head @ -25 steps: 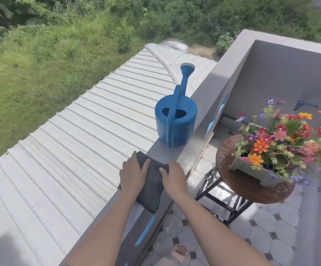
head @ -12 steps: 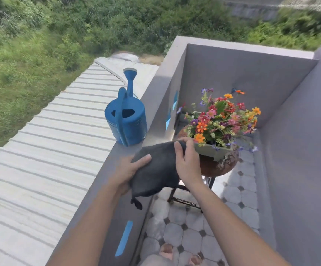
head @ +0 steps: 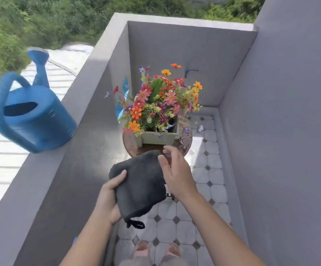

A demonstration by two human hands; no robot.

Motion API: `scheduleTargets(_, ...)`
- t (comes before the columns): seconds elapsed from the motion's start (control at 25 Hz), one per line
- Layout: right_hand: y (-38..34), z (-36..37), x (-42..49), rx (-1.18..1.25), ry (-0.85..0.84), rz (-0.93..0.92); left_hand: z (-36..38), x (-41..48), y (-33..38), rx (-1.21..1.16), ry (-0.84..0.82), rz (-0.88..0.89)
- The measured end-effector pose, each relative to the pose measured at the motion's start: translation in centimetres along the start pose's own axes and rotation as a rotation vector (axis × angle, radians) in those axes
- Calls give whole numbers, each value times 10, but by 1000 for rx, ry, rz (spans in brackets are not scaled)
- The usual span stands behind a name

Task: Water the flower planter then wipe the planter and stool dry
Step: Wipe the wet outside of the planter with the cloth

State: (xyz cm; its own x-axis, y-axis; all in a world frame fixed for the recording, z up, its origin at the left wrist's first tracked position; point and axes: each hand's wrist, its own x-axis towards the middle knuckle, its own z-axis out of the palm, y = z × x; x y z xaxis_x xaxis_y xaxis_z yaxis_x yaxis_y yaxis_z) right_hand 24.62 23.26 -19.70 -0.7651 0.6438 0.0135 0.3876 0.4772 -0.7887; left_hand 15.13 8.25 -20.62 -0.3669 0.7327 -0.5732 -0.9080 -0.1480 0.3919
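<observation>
Grey cloth [head: 140, 185] carried toward wiping, I judge: left hand [head: 107, 198] grips near edge, right hand [head: 177, 173] pinches far corner | stool [head: 130, 145] just beyond, wet-looking, bearing planter [head: 159, 138] | blue watering can [head: 31, 120] parked on parapet [head: 90, 112], leaving both hands free
</observation>
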Motion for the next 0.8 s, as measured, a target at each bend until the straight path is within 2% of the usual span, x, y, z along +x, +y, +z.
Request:
scheduleTargets(0.16, 47, 6, 36, -485, 103, -340, -20, 31, -12, -122, 81, 202)
scheduleTargets(0.32, 66, 3, 73, -802, 157, -535, -18, 56, -16, -157, 233, 335)
scheduleTargets(0.4, 68, 1, 85, -846, 184, -571, -13, 63, -16, -157, 289, 416)
scheduleTargets(0.64, 57, 0, 99, -895, 89, -631, 4, 81, -2, -37, 461, 618)
scheduleTargets(0.72, 56, -5, 103, -891, 108, -668, 14, 93, 4, -4, 547, 718)
scheduleTargets(0.8, 49, -15, 110, -830, 88, -674, 27, 103, 11, 102, 532, 804)
